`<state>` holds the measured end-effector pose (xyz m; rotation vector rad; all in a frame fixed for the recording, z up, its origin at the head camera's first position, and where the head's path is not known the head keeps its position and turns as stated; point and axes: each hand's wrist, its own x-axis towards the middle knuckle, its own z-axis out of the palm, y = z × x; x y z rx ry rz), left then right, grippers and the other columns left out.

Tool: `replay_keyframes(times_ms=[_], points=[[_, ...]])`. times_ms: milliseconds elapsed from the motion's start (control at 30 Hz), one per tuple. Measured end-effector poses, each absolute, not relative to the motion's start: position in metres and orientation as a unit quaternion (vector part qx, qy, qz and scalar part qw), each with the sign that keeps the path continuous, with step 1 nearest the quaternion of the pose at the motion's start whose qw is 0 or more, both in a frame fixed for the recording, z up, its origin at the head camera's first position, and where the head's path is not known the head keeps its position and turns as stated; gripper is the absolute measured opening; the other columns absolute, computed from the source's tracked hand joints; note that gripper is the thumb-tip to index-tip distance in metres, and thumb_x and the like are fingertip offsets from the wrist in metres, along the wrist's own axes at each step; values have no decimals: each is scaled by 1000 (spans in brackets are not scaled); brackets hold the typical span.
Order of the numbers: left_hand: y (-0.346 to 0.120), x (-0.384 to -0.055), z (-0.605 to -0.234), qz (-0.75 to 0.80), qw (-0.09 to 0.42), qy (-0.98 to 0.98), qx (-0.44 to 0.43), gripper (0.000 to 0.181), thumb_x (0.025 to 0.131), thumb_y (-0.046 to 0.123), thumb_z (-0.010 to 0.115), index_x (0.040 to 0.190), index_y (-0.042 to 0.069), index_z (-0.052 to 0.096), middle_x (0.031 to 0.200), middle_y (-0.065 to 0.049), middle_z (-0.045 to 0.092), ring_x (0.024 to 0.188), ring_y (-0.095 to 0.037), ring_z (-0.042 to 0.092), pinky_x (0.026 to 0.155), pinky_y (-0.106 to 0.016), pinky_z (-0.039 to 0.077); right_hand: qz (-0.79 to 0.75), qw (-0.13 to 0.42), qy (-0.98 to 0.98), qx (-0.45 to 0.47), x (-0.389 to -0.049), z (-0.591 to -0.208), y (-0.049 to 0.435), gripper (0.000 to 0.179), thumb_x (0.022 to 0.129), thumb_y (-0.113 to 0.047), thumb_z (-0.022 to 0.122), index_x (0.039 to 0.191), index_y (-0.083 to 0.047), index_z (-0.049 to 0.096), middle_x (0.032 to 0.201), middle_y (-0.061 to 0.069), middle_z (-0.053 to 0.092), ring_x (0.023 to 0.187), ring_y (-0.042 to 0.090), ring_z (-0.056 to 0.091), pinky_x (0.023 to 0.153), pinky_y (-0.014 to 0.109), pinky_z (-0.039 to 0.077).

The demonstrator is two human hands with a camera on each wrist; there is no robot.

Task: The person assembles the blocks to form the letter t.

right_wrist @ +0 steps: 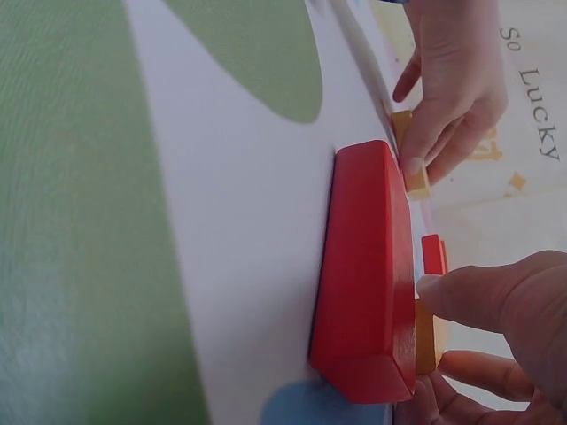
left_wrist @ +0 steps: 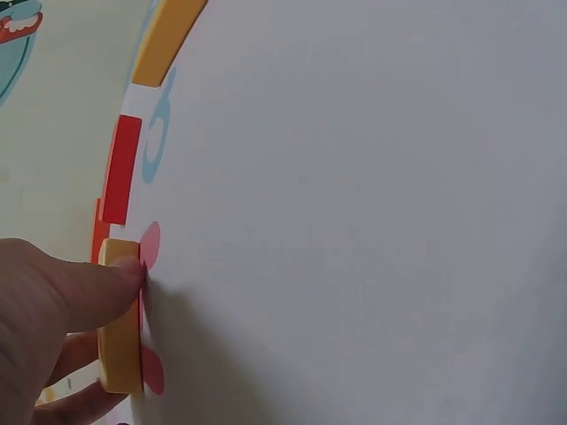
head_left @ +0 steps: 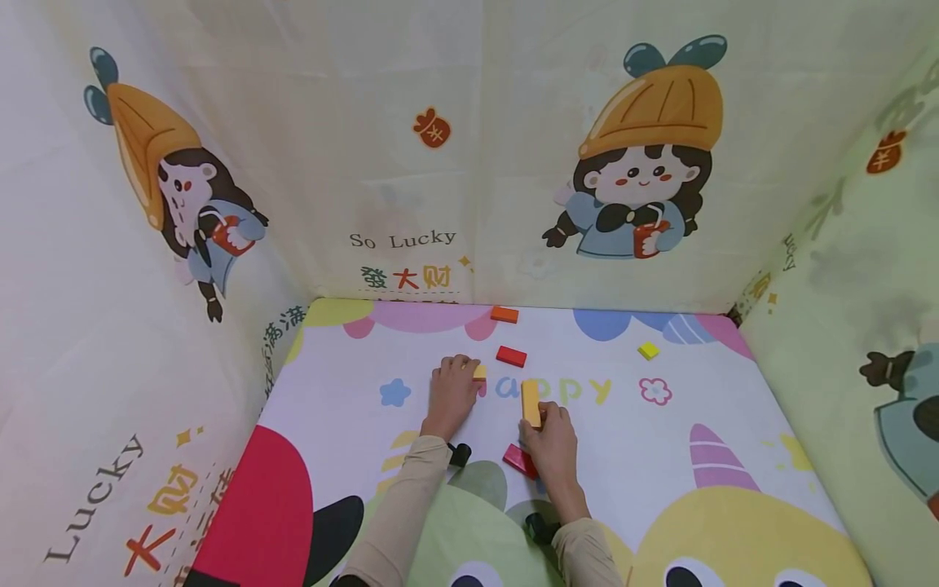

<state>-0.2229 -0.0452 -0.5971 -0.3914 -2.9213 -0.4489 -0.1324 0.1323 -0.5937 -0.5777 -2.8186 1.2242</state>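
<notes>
My left hand point(head_left: 452, 397) pinches a yellow wooden block point(left_wrist: 122, 354) just above or on the printed mat; I cannot tell if it touches. The thumb lies across the block's face in the left wrist view. To the right, my right hand point(head_left: 552, 444) holds another yellow block point(head_left: 531, 403) by its near end, thumb on one side and fingers on the other. A crimson block point(head_left: 519, 461) lies close beside that hand and looms large in the right wrist view. Beyond the hands lies a red block point(head_left: 511, 356).
An orange-red block point(head_left: 504, 315) lies near the mat's back edge. A small yellow block point(head_left: 649, 350) sits farther right. The white mat point(head_left: 330, 383) carries cartoon prints and lettering. Cream cloth walls point(head_left: 513, 106) enclose it at the back and both sides.
</notes>
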Motion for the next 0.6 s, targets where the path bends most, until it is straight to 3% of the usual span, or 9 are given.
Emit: replay_keyframes(times_ms=[600], points=[[-43,-227,-598,-163,56,-979,-112,35,99,22,72,133,17,70,131,-8,67,126,-31,58,102,-50,52,396,-2,-898,-191,-133,-593,132,50,90,-22,79,131,0,61,117,17,63,99,26,61,94,46,56]])
